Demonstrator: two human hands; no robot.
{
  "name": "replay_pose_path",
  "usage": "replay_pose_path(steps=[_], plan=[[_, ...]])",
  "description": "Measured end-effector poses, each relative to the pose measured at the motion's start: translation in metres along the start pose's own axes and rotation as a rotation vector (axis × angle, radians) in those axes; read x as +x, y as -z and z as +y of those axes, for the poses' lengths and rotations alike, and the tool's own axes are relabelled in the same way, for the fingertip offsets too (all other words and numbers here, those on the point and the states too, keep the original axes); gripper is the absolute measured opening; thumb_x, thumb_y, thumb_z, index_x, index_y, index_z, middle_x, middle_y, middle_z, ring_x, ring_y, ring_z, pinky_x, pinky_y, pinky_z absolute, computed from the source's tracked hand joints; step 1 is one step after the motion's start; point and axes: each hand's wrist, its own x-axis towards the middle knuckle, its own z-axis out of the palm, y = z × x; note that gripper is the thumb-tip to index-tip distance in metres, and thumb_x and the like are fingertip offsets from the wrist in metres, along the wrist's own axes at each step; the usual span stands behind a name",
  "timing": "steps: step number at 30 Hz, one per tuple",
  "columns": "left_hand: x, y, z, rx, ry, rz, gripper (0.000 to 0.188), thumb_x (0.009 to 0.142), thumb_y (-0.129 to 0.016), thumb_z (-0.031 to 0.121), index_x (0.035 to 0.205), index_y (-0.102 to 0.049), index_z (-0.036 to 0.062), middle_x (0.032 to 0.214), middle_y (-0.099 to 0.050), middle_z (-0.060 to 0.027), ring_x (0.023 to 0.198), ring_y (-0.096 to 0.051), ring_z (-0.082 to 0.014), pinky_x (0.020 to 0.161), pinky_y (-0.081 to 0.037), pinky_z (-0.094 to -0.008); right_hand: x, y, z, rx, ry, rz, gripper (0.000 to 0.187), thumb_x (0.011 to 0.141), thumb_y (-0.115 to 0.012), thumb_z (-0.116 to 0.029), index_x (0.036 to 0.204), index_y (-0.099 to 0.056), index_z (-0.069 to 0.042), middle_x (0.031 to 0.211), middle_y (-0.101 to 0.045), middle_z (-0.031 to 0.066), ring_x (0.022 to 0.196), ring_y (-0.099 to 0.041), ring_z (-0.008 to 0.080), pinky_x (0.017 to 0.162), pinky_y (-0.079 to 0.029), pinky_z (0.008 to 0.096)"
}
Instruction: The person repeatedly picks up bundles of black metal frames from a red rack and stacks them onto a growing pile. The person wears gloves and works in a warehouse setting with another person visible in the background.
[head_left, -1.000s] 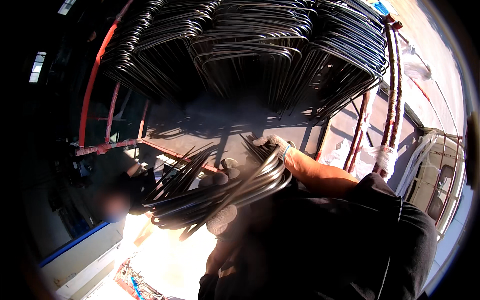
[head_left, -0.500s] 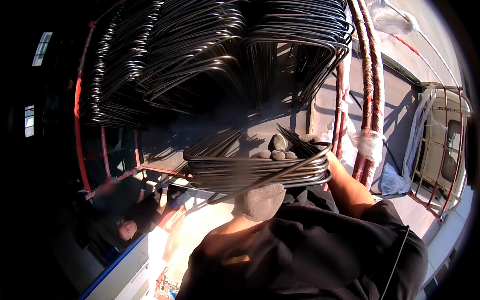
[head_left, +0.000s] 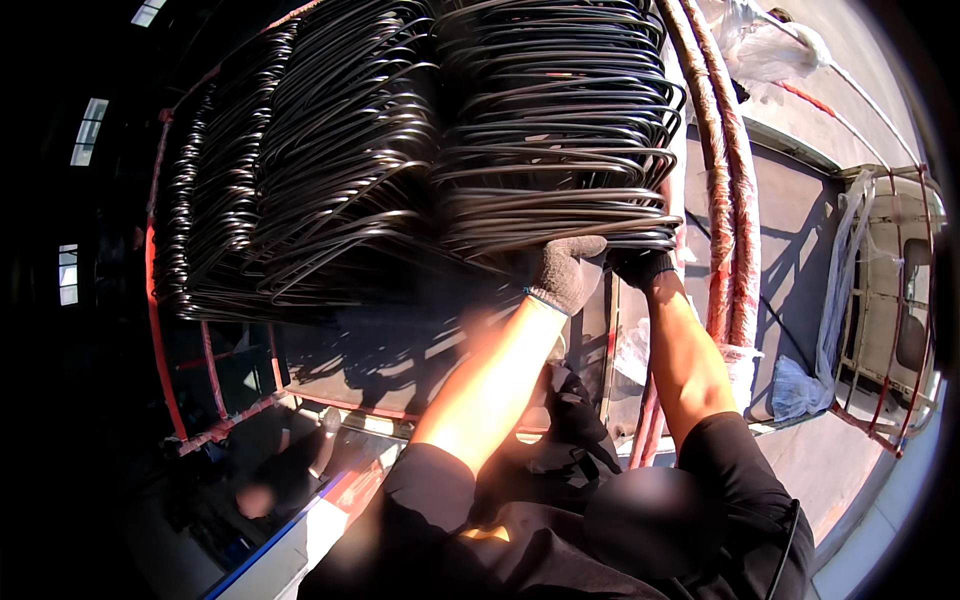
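Bent metal rods are bunched at the near end of a stacked row, the gloved left hand and shadowed right hand placed at their lower edge; whether either is gripping cannot be told

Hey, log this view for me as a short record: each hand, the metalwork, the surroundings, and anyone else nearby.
Left hand: grey knit glove, against the near edge of the right-hand stack; grip hidden
Right hand: dark in shadow, beside the left, under the same edge; fingers unclear
Metalwork: dark bent rods, layered; another stack to the left
Left side: red frame post
Right side: wrapped reddish bars, crumpled clear plastic
Other person: lower left, dark clothing, blurred
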Motion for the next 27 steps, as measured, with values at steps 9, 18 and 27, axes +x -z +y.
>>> replay_pose_path(steps=[9,18,27], plan=[[-0.012,0.04,0.01,0.322,0.327,0.336,0.022,0.098,-0.068,0.006,0.118,-0.07,-0.0032,0.111,-0.074,-0.0135,0.098,-0.071,-0.0255,0.094,-0.059,-0.038,-0.042,-0.045,0.038,0.259,0.448,-0.007,0.06,0.11,-0.048,-0.055,0.149,-0.057,-0.009,0.145,-0.063,0.0155,0.132,-0.06,0.0357,0.118,-0.044,0.0576],[-0.126,0.116,0.134,0.36,0.097,0.786,0.016,0.103,-0.062,0.015,0.112,-0.068,0.0025,0.109,-0.074,-0.0121,0.094,-0.072,-0.0259,0.087,-0.062,-0.0439,-0.014,-0.192,0.137,0.105,-0.064,0.155,0.039,0.105,-0.064,-0.016,0.138,-0.058,0.004,0.139,-0.065,0.0239,0.129,-0.061,0.0459,0.111,-0.049,0.0666],[-0.084,0.146,0.33,-0.06,-0.334,0.598,0.059,0.108,-0.062,0.039,0.151,-0.045,0.0009,0.158,-0.046,-0.0195,0.147,-0.045,-0.038,0.121,-0.04,-0.0607,-0.015,-0.197,0.133,-0.122,-0.146,-0.006,0.049,0.113,-0.048,-0.033,0.152,-0.051,-0.003,0.149,-0.059,0.0252,0.138,-0.054,0.0474,0.116,-0.041,0.0698]])
